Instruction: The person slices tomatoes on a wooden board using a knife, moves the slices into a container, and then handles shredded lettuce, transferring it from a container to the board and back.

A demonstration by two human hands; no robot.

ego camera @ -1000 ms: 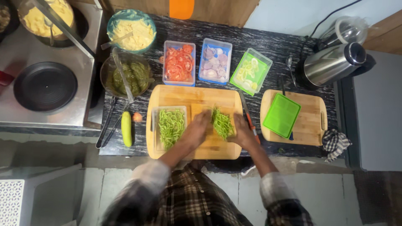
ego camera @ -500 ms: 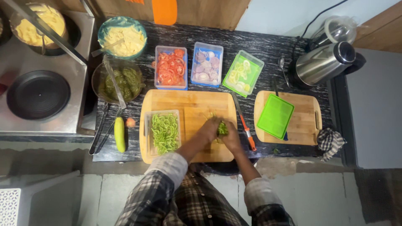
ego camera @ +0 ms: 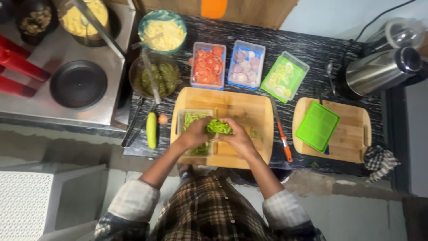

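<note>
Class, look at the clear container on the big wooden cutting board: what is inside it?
The clear container holds shredded green vegetable. The left hand and right hand hold a bunch above it, covering its middle and right side.

head camera, straight down, over counter (ego camera: 312, 49)

Greens, reds and plaid over pale wood
Green shreds (ego camera: 218, 126) on a tan board (ego camera: 249, 105); red tomato slices (ego camera: 207, 66), purple onion (ego camera: 245, 64), green lid (ego camera: 317, 126), orange-handled knife (ego camera: 281, 131), dark plaid shirt (ego camera: 205, 209).

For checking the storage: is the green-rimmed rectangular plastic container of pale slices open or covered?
Open: green-rimmed container shows slices uncovered; flat green lid lies apart.
</note>
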